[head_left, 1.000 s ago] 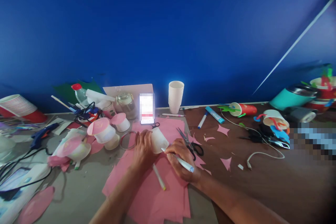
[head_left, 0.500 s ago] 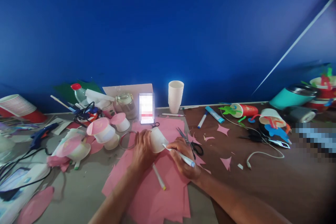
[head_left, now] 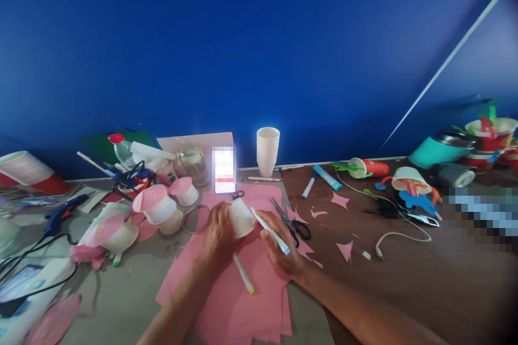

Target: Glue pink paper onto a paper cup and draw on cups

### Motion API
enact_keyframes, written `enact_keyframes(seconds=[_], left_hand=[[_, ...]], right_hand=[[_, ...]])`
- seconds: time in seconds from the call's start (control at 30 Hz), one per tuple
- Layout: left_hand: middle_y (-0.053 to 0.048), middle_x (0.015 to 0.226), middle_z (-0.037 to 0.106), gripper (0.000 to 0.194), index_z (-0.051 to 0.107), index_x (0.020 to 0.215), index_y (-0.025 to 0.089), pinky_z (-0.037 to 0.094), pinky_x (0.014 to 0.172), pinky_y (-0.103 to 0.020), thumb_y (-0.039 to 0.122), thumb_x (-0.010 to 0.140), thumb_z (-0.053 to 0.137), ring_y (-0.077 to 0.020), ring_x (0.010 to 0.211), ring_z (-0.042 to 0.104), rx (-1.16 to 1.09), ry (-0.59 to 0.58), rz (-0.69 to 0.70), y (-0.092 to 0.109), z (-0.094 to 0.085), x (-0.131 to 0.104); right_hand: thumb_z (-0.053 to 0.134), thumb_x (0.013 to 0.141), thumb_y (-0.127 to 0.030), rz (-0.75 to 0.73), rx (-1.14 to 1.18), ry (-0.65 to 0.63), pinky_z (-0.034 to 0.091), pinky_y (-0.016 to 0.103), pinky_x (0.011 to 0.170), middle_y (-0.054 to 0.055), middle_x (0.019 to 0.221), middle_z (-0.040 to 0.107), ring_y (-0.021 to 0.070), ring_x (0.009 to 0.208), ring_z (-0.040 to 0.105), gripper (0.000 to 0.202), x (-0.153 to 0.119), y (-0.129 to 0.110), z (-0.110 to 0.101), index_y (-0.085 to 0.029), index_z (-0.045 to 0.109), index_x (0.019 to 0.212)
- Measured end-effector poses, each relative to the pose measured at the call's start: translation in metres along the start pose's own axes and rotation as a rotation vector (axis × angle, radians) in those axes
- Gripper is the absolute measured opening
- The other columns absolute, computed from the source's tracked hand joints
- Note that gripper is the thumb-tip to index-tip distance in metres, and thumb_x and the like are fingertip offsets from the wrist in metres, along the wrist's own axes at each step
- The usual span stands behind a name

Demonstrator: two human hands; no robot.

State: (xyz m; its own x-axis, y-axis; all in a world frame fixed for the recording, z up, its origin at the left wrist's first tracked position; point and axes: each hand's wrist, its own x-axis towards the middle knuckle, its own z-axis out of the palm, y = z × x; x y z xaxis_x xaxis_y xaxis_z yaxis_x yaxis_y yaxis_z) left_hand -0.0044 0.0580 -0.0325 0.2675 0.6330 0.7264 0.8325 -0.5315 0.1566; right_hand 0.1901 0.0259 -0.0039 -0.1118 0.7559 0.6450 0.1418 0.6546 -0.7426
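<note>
My left hand (head_left: 218, 233) is wrapped round a white paper cup (head_left: 241, 219), which lies tilted above the pink paper sheets (head_left: 254, 310). In my right hand (head_left: 281, 245) is a white marker (head_left: 272, 233) with a blue end; its upper tip is beside the cup's right side, slightly apart from it. Under my hands, on the pink paper, rests another white marker (head_left: 243, 275) with a yellow end. Black-handled scissors (head_left: 298, 229) lie just right of my right hand.
A lit phone (head_left: 224, 170) stands behind the cup, beside a stack of white cups (head_left: 267, 152). Pink-topped cups (head_left: 156, 205) and a glue gun (head_left: 60, 216) are on the left. Pink scraps (head_left: 340, 200), a white cable (head_left: 400, 234) and a red cup (head_left: 374, 167) lie on the right.
The marker's tip has come away from the cup's side, and the cup is turned a little in my left hand. The whole view has shifted slightly.
</note>
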Motion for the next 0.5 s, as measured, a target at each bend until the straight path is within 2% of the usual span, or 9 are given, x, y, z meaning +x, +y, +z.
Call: enact_keyframes(seconds=[0.17,0.3,0.5], left_hand=[[-0.022,0.115,0.062,0.064,0.036,0.141,0.009,0.061,0.087,-0.05,0.041,0.091,0.061,-0.0341,0.107,0.066,-0.052,0.024,0.033,0.0,0.002,0.001],[-0.024,0.119,0.061,0.065,0.033,0.144,0.009,0.061,0.09,-0.05,0.037,0.092,0.06,-0.0347,0.111,0.065,-0.076,0.011,0.031,-0.002,0.003,-0.002],[-0.024,0.13,0.057,0.066,0.03,0.147,0.012,0.058,0.098,-0.053,0.026,0.088,0.058,-0.0352,0.121,0.062,-0.162,-0.101,-0.036,-0.008,0.003,-0.008]], right_hand=[[0.041,0.104,-0.045,-0.017,0.043,0.022,0.058,0.036,0.074,0.008,0.091,0.067,0.0246,0.083,0.068,0.031,0.004,-0.001,0.0,-0.027,0.066,0.11],[0.044,0.103,-0.043,-0.019,0.071,0.004,0.057,0.036,0.071,0.007,0.089,0.067,0.0226,0.08,0.068,0.029,0.005,0.003,0.0,-0.026,0.067,0.107],[0.049,0.102,-0.04,0.032,0.116,0.015,0.056,0.032,0.069,0.003,0.085,0.066,0.0178,0.077,0.065,0.025,0.004,0.012,0.001,-0.025,0.069,0.104]])
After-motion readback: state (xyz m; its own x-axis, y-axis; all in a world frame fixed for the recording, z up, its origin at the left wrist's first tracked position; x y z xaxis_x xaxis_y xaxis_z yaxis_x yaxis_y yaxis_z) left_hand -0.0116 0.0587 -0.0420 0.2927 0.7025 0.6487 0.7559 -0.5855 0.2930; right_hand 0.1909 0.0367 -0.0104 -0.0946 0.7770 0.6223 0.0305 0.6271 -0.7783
